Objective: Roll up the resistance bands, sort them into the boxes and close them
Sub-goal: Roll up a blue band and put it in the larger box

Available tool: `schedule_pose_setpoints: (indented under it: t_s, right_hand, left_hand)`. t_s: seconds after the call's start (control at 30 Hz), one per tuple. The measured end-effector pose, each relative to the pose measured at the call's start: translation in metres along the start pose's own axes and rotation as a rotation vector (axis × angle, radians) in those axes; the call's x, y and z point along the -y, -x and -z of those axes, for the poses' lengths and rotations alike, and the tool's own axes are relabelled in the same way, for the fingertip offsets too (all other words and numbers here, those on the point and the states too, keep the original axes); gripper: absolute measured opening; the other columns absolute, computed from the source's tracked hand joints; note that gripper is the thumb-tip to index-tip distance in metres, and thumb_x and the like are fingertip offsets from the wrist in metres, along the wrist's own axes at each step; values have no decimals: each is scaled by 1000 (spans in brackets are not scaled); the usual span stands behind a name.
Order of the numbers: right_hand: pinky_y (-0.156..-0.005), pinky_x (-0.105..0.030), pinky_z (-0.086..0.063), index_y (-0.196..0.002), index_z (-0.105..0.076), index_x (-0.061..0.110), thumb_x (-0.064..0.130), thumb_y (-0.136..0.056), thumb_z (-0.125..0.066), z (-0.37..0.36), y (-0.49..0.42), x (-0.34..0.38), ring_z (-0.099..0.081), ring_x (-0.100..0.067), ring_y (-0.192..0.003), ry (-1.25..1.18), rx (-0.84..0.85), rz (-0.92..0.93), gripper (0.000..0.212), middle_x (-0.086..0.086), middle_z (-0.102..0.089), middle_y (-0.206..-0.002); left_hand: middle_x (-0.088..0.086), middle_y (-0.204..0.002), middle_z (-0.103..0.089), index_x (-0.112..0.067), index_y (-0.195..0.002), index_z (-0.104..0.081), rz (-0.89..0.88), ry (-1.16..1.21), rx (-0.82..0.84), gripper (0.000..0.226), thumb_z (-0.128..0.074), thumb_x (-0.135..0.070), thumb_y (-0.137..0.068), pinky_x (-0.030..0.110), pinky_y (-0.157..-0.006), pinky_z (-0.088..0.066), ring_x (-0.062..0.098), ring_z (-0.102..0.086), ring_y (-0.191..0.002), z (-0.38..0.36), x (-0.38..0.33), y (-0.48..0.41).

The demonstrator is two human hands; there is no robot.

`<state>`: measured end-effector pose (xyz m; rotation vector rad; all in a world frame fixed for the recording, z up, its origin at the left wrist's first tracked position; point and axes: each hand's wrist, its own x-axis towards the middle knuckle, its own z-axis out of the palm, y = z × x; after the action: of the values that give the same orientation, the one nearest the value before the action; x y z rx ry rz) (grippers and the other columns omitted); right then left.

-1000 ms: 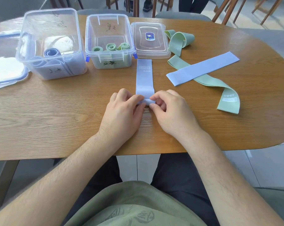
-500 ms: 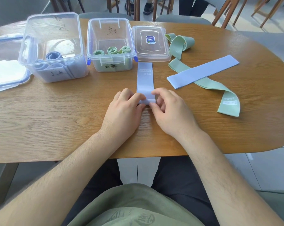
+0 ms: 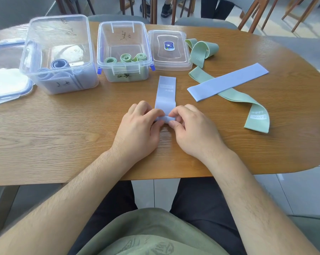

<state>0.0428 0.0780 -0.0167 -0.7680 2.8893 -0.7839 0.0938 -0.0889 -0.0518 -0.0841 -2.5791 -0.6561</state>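
We are pinching the stretchy blue band point(image 3: 165, 94) with our left hand point(image 3: 139, 131) and right hand point(image 3: 194, 129); its springy little roll could be popping open.

The table point(image 3: 63, 137) was wood with visible grain and a soft satin sheen. At ten o'clock the larger box point(image 3: 59, 54), at eleven the smaller box point(image 3: 124, 50) and at twelve the lid point(image 3: 169, 48) were clear, glossy plastic. The lilac band point(image 3: 165, 92) at centre and the green band point(image 3: 256, 115) at three o'clock looked like smooth, matt stretch cloth.
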Motion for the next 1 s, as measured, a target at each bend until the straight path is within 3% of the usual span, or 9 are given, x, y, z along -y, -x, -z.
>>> schedule_pose_setpoints:
  t_s: [0.2,0.37,0.47,0.63,0.83,1.0]
  right_hand:
    - [-81,-34,-50,-119,-64,25,32,-104,-49,2,-3,-2,-54,-11,-97,-27,29,-24,22,9,-54,-107]
    - [-79,-35,-52,-121,-63,27,32,-105,-47,2,-7,-3,-55,-11,-93,-54,11,-25,23,9,-56,-104]
    - [-70,-30,-51,-119,-55,28,31,-103,-53,1,-6,-4,-55,-6,-82,-123,-51,-30,17,13,-58,-94]
    - [-64,-15,-45,-106,-62,29,34,-99,-59,-1,-1,-4,-56,0,-78,-130,-101,-28,9,13,-59,-97]
    - [-73,-19,-52,-108,-65,28,25,-92,-71,1,2,-1,-60,-2,-82,-182,-96,-66,17,13,-62,-97]
    - [-73,-19,-53,-112,-66,26,24,-93,-70,0,0,1,-60,-2,-83,-166,-97,-80,19,12,-63,-99]
  left_hand:
    - [1,-93,-52,-18,-116,-65,10,-5,24,27,-59,-27,-92,45,-74,-49,26,-51,-84,5,-5,0]
    - [0,-93,-51,-19,-110,-65,40,-23,24,23,-62,-29,-89,45,-76,-50,25,-50,-85,3,-4,1]
    - [2,-95,-53,-19,-112,-68,63,-45,-4,24,-61,-28,-90,45,-76,-50,27,-53,-86,0,-2,1]
    - [5,-98,-62,-17,-111,-72,38,-65,-51,22,-65,-23,-91,44,-79,-51,30,-56,-84,-1,-3,3]
    - [1,-94,-66,-17,-108,-75,53,-11,-45,21,-74,-17,-87,25,-83,-42,25,-60,-82,0,-1,3]
    - [-2,-89,-65,-15,-107,-76,62,29,-23,22,-78,-13,-85,24,-78,-40,22,-59,-78,3,0,1]
